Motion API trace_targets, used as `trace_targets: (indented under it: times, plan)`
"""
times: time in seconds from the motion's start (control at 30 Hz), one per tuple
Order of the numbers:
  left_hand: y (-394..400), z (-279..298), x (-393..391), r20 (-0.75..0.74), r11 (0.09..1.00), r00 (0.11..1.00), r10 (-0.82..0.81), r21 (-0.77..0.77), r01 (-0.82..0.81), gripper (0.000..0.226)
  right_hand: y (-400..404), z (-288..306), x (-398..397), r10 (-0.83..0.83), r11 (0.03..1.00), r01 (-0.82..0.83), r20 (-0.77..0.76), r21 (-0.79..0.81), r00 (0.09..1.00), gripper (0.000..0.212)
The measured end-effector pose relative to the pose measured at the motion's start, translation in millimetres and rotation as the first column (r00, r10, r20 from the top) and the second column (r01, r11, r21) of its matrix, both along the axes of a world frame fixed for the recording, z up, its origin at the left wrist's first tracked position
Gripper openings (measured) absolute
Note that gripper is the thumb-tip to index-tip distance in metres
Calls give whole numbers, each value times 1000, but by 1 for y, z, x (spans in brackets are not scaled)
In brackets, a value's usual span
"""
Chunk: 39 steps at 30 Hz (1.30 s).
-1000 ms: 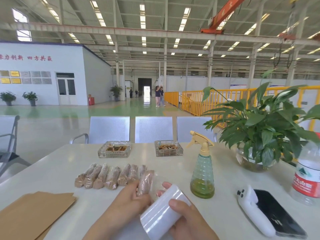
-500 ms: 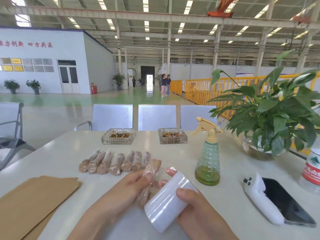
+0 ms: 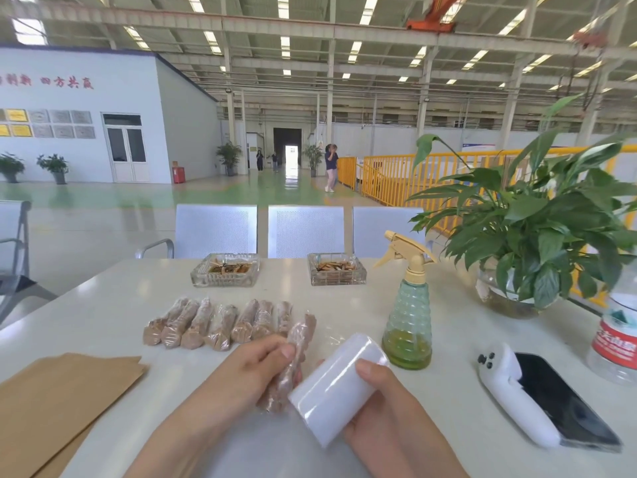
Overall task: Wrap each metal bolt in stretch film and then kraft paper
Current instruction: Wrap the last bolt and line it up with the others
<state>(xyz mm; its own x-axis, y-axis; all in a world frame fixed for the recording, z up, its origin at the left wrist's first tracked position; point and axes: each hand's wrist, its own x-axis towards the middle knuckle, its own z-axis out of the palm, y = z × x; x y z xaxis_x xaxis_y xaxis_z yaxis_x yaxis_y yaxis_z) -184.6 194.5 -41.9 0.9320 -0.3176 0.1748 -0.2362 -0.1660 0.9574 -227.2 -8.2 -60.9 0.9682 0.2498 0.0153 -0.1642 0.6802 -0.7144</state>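
Your left hand (image 3: pixel 255 369) fingers pinch the bolt (image 3: pixel 293 360), likely heavy and slick in film; grip it mid-shaft, while your right hand (image 3: pixel 386 408) fingers curl round the light roll (image 3: pixel 339 386)

The kraft paper (image 3: pixel 58 405) runs off the left and bottom edges. The water bottle (image 3: pixel 617 336) is cut by the right edge. The roll of stretch film (image 3: pixel 339 388) hides the right hand's (image 3: pixel 389 419) palm.

Glossy white film roll (image 3: pixel 339 388); matt kraft paper (image 3: pixel 58 401); seemingly crinkled clear film on bolt (image 3: pixel 293 360).
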Motion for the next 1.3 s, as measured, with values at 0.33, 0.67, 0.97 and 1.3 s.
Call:
trace_targets:
  times: [0.33, 0.67, 0.97, 1.3]
  plan:
    - [-8, -5, -3, -58, 997, 998, 28, -64, -32, 13, 3, 4, -6, 72, 997, -72, -2, 24, 997, 78]
    - [3, -8, -5, -119, 996, 989, -90, -21, 88, 45, 1, 7, -8, 81, 997, -81, 15, -12, 997, 70]
    - [-3, -4, -3, -49, 987, 998, 37, -152, -44, 32, -3, 3, -12, 72, 995, -71, 12, -73, 997, 75]
    - [-14, -1, -9, -249, 988, 968, -38, -153, 0, 29, 2, -2, 0, 97, 994, -95, 34, -48, 995, 80]
